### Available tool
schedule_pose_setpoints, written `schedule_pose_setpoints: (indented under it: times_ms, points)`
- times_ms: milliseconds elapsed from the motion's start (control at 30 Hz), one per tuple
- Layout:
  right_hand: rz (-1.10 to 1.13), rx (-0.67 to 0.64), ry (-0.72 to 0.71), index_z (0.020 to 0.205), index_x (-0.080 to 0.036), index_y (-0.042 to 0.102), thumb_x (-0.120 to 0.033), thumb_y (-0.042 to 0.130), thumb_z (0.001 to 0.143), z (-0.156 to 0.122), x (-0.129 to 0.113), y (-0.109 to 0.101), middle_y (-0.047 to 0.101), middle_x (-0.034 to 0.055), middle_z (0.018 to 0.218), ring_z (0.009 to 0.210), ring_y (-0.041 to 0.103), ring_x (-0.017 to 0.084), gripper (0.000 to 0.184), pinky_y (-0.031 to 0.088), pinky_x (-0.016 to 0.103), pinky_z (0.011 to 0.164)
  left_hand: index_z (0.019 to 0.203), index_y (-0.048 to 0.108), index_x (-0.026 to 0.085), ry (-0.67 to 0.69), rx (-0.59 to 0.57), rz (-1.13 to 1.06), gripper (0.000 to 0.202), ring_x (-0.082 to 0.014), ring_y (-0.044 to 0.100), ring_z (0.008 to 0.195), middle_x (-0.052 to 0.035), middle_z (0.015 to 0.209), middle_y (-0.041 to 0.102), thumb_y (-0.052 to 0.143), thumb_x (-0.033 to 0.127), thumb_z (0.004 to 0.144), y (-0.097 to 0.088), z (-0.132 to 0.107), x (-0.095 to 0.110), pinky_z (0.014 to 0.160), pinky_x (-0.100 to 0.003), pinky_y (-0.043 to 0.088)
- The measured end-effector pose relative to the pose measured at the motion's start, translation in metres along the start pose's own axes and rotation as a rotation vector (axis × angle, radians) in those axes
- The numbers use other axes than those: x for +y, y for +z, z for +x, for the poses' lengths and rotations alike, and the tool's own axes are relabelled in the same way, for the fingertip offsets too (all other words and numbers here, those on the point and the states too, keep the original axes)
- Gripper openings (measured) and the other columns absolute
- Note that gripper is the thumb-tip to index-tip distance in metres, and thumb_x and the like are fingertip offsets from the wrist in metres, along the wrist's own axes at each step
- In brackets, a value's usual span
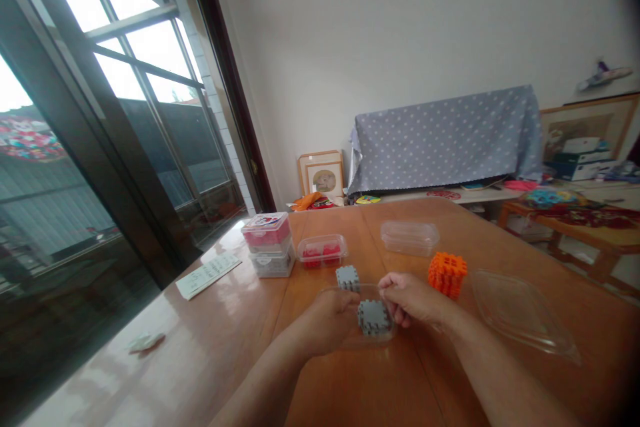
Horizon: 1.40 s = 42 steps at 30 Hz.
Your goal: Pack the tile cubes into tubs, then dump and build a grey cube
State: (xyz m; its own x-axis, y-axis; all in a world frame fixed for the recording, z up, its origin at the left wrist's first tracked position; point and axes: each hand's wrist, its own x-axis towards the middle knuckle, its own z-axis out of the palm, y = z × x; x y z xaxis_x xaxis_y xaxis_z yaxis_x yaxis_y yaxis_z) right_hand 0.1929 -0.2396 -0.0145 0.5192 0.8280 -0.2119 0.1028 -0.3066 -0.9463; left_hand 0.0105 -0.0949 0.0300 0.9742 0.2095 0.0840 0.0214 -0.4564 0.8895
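Curls fingers of left hand (331, 321) at nine o'clock, right hand (407, 297) at two, on clear tray (373, 341) holding grey notch-edged block (373, 313), flat side up, long axis unclear.

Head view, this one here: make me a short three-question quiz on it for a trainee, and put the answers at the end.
1. Multiple choice: which hand is nearer the orange stack? A) left hand; B) right hand.
2. True or false: the red pieces sit in a clear tray.
3. Count: how many grey stacks show near the hands?

Key: 1. B. 2. True. 3. Two, one between the hands and one just beyond the left hand.
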Motion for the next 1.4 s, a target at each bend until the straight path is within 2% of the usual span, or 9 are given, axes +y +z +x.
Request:
schedule_pose_setpoints:
  times_ms: [67,233,333,433,567,700,833,1167,1400]
  points:
    - [-0.003,0.000,-0.002,0.093,-0.019,0.057,-0.023,0.053,0.084,0.001,0.002,0.000,0.062,-0.0037,0.056,0.044,0.058,0.012,0.011,0.044,0.019,0.039,0.088,0.073,0.016,-0.029,0.104,0.006,0.018,-0.0173,0.061,0.075,-0.0032,0.081,0.070,0.059,0.026,0.084,-0.010,0.003,-0.012,0.067,-0.026,0.045]
    - [-0.006,-0.014,0.009,0.096,-0.019,0.058,-0.028,0.055,0.086,0.001,0.004,0.000,0.063,-0.0031,0.059,0.046,0.059,0.012,0.013,0.045,0.019,0.040,0.092,0.068,0.017,-0.066,0.529,-0.017,0.017,-0.0161,0.061,0.075,-0.0032,0.083,0.068,0.059,0.028,0.083,-0.035,0.009,-0.044,0.067,-0.025,0.044]
    - [-0.040,-0.023,0.016,0.098,-0.019,0.060,-0.034,0.056,0.089,0.000,0.004,-0.002,0.064,-0.0024,0.062,0.048,0.060,0.012,0.017,0.045,0.019,0.042,0.090,0.067,0.017,-0.087,0.620,-0.029,0.019,-0.0151,0.058,0.071,-0.0009,0.077,0.064,0.060,0.035,0.085,-0.041,0.008,-0.058,0.064,-0.024,0.042]
    - [-0.078,0.011,0.007,0.097,-0.019,0.062,-0.043,0.059,0.090,-0.001,0.003,-0.005,0.063,-0.0020,0.064,0.049,0.057,0.011,0.025,0.041,0.019,0.044,0.091,0.067,0.017,-0.074,0.614,-0.031,0.023,-0.0145,0.057,0.072,-0.0009,0.077,0.063,0.060,0.039,0.087,-0.039,0.005,-0.069,0.064,-0.023,0.041]
    - [-0.084,0.175,-0.038,0.099,-0.020,0.064,-0.050,0.064,0.086,-0.001,0.000,-0.007,0.065,-0.0007,0.071,0.054,0.058,0.012,0.033,0.043,0.021,0.049,0.092,0.067,0.016,-0.122,0.509,-0.035,0.024,-0.0115,0.052,0.063,0.0009,0.074,0.061,0.061,0.039,0.086,-0.038,0.001,-0.078,0.058,-0.022,0.036]
    - [-0.122,0.321,-0.118,0.102,-0.021,0.066,-0.047,0.062,0.084,0.003,-0.004,-0.002,0.069,0.0023,0.082,0.069,0.063,0.017,0.032,0.051,0.028,0.062,0.096,0.067,0.015,-0.176,0.388,-0.055,0.021,-0.0106,0.051,0.061,0.0013,0.074,0.061,0.061,0.031,0.084,-0.040,-0.001,-0.082,0.055,-0.021,0.034]
    - [-0.172,0.383,-0.281,0.104,-0.019,0.067,-0.043,0.062,0.083,0.011,-0.013,0.005,0.072,0.0049,0.092,0.085,0.066,0.022,0.031,0.053,0.032,0.077,0.095,0.067,0.014,-0.180,0.356,-0.068,0.019,-0.0114,0.054,0.063,0.0001,0.074,0.063,0.061,0.024,0.080,-0.039,0.000,-0.086,0.055,-0.022,0.034]
    - [-0.273,0.192,-0.325,0.115,-0.015,0.067,-0.029,0.063,0.079,0.045,-0.031,0.018,0.073,0.0125,0.120,0.110,0.068,0.027,0.040,0.051,0.040,0.098,0.089,0.068,0.013,-0.193,0.357,-0.038,0.018,-0.0118,0.054,0.061,-0.0002,0.071,0.064,0.058,0.015,0.075,-0.039,0.003,-0.092,0.053,-0.022,0.032]
    - [-0.399,0.015,-0.363,0.129,-0.018,0.065,-0.020,0.070,0.076,0.064,-0.045,0.021,0.068,0.0102,0.135,0.127,0.060,0.028,0.053,0.044,0.042,0.110,0.087,0.067,0.015,-0.202,0.342,0.017,0.017,-0.0121,0.054,0.059,0.0003,0.069,0.064,0.055,0.016,0.075,-0.042,-0.001,-0.086,0.052,-0.022,0.031]
